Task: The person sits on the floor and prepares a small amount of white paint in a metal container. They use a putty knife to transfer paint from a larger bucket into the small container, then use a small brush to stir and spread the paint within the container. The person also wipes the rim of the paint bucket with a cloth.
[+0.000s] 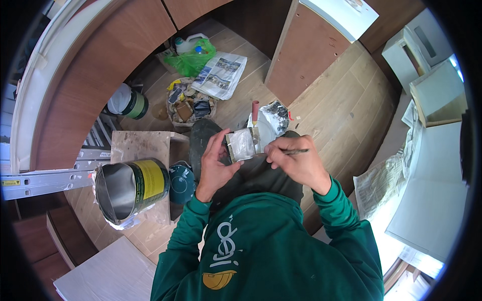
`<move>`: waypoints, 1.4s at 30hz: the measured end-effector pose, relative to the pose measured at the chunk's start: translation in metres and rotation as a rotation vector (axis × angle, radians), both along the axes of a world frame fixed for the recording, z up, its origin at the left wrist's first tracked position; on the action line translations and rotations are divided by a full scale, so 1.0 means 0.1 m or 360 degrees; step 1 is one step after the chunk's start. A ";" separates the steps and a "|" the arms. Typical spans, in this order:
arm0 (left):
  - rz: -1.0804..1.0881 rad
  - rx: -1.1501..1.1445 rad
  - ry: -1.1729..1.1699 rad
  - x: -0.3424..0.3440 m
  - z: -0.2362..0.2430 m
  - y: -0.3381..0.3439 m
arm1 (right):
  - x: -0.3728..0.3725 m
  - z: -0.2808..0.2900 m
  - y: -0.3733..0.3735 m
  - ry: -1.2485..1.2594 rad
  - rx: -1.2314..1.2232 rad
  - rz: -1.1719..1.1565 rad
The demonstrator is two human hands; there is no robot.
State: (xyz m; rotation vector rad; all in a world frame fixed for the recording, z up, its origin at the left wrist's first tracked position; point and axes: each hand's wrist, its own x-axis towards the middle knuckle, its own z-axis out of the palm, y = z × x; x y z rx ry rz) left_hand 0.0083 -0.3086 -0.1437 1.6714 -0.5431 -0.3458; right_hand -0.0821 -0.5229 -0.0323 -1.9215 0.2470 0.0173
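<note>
In front of my lap, my left hand [217, 161] grips a small flat square piece smeared with white paste [242, 144] by its edges, thumb at the near side. My right hand [297, 163] is closed round a thin tool with a dark handle [295, 151]. Its working end reaches toward the near right corner of the square piece, but I cannot tell whether it touches. Just beyond, between my knees, stands a paste-smeared white container [268, 129]. A tool with a reddish handle [255, 110] sticks up beside the square piece.
At the left, a large open metal can [114, 188] rests on a wooden stool [143, 145], near a ladder [55, 176]. Ahead lie a cluttered bag of tools [191, 108], newspaper [221, 75] and a green plastic bag [191, 62]. A brown panel [306, 55] stands beyond; white cabinet parts [427, 193] flank the right.
</note>
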 end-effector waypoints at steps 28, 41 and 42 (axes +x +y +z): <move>-0.0058 -0.0297 0.0335 -0.04 0.03 0.04 | -0.10 -0.26 0.02 -0.0250 0.0180 -0.0075; 0.0115 -0.0331 0.0407 -0.07 -0.07 0.16 | 0.02 -0.33 0.21 -0.0195 0.0486 -0.0358; 0.0122 -0.0309 0.0352 -0.07 -0.08 0.16 | 0.03 -0.33 0.24 -0.0136 0.0470 -0.0245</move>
